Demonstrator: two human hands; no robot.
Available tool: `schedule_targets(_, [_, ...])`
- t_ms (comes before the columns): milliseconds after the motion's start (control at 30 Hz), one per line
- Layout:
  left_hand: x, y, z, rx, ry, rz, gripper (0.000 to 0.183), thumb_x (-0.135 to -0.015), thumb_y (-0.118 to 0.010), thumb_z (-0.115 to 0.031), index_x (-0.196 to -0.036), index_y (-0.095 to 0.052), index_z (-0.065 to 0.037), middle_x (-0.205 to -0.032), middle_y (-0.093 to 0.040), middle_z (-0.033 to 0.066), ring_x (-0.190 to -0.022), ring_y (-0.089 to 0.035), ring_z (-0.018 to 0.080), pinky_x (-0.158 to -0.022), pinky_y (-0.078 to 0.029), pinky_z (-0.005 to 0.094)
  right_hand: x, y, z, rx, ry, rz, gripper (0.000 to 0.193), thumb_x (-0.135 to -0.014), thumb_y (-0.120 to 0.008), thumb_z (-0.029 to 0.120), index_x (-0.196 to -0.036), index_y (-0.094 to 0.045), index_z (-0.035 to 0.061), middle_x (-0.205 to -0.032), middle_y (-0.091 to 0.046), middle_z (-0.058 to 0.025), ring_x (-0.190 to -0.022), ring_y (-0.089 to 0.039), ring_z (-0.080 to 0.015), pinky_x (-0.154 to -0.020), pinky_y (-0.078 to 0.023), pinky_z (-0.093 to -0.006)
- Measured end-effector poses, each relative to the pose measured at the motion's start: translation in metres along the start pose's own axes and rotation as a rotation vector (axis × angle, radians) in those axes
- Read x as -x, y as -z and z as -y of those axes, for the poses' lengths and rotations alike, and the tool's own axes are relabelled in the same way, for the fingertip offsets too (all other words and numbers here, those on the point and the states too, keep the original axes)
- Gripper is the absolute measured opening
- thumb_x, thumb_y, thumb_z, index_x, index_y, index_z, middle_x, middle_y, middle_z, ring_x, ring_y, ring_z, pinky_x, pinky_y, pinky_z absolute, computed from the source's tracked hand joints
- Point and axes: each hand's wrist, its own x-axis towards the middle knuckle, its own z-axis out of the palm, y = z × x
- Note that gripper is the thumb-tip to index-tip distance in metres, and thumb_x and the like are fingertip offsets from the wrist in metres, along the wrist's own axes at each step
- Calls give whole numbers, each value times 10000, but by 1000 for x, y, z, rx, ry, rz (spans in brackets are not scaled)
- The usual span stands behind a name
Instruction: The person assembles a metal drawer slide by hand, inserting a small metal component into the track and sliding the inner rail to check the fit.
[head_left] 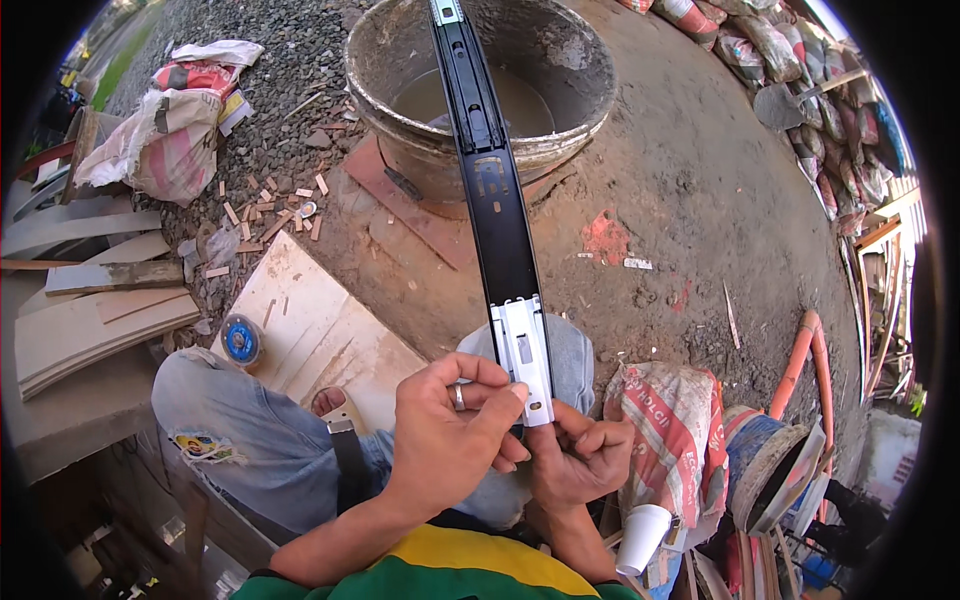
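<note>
A long black drawer slide (508, 250) stretches away from me, from above my lap to over a mud-caked tub (400, 150). Its near end has a silver metal rail piece (521, 345) with slots. My left hand (437, 432), with a ring on one finger, is closed on the left side of that silver end, thumb on its edge. Curled under and beside the very tip of the slide is my right hand (580, 462), its fingertips touching the end. The underside of the slide and some fingertips are hidden.
Murky water stands in the tub. A pale board (310, 310) carries a round blue-topped container (241, 340). Left are stacked planks (100, 340); right are a cement sack (665, 430), a white cup (643, 538) and an orange pipe (800, 365). A shovel (785, 105) leans on sacks.
</note>
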Motion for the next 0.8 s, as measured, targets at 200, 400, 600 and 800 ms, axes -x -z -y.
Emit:
schedule_targets(200, [-2,-3,2,77,13,-9,244,-866,-680,-45,-992,-495,52,-715,-666,137,-476,-631,156,-382,-500,260,-1,7,0,211,63,27,451,-793,-761,-28,-852,-321,48,-799,-712,-187,-576,-577,-57,-490,-423,-164])
schedule_targets(400, [-3,-2,5,145,20,-1,225,-857,-683,-35,-934,-476,10,-682,-648,118,-459,-617,153,-369,-487,268,0,5,-1,173,36,6,453,-785,-773,-19,-850,-331,59,-803,-716,-168,-569,-553,-33,-496,-418,-156])
schedule_targets(600, [-3,-3,7,184,14,-19,212,-850,-685,-15,-907,-481,-4,-662,-636,102,-451,-606,145,-366,-476,265,0,8,3,316,69,36,455,-778,-765,-38,-869,-330,60,-812,-715,-174,-584,-562,-40,-520,-434,-148])
schedule_targets(800, [-4,-5,9,243,13,-13,188,-850,-685,5,-870,-500,-16,-641,-616,71,-457,-582,119,-384,-468,255,8,0,9,-49,-127,-91,417,-780,-757,-36,-894,-364,47,-925,-703,-215,-651,-589,-61,-531,-444,-165])
